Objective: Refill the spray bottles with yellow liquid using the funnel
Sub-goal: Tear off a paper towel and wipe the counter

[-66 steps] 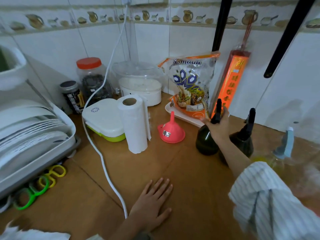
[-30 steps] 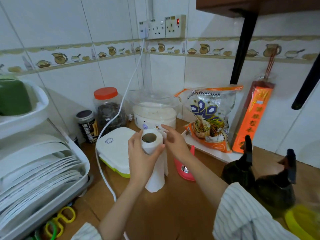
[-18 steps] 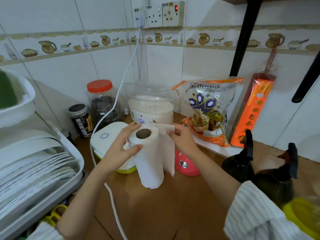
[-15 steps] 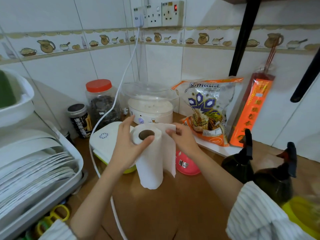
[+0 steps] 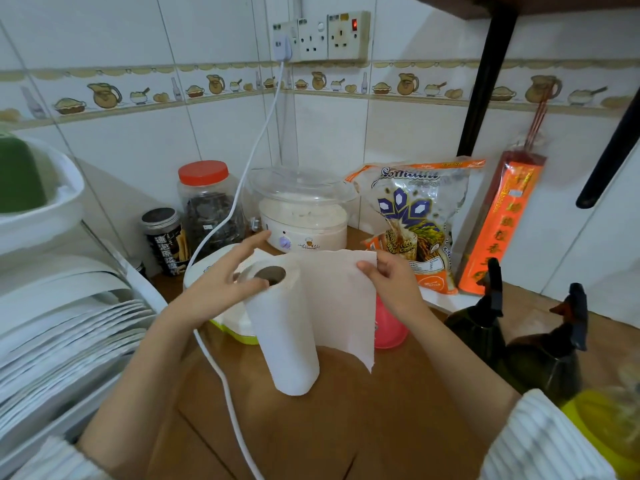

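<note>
I am steadying the paper towel roll with my left hand, thumb lying across its top rim by the cardboard core and the other fingers stretched out nearly straight toward eleven o'clock, not wrapped round anything. My right hand is pinching the top corner of the loose sheet, thumb in front and curled fingers behind, holding it pulled out flat to the three o'clock side of the roll (the sheet is hanging free, its lower edge above the wooden counter).

The roll is standing upright on the counter, just in front of a white box with a green base. The red funnel is sitting on the counter behind the sheet, which is hiding most of it; I cannot tell which way up it is. At three o'clock from the roll, well apart from my hands, two dark spray bottles are standing side by side with black trigger heads. At four o'clock, at the frame's edge behind my striped sleeve, something yellow is showing, too blurred to name.

A white cable is running down from the wall socket at twelve o'clock, past the jar with the red lid and along the counter on the left of the roll.
</note>
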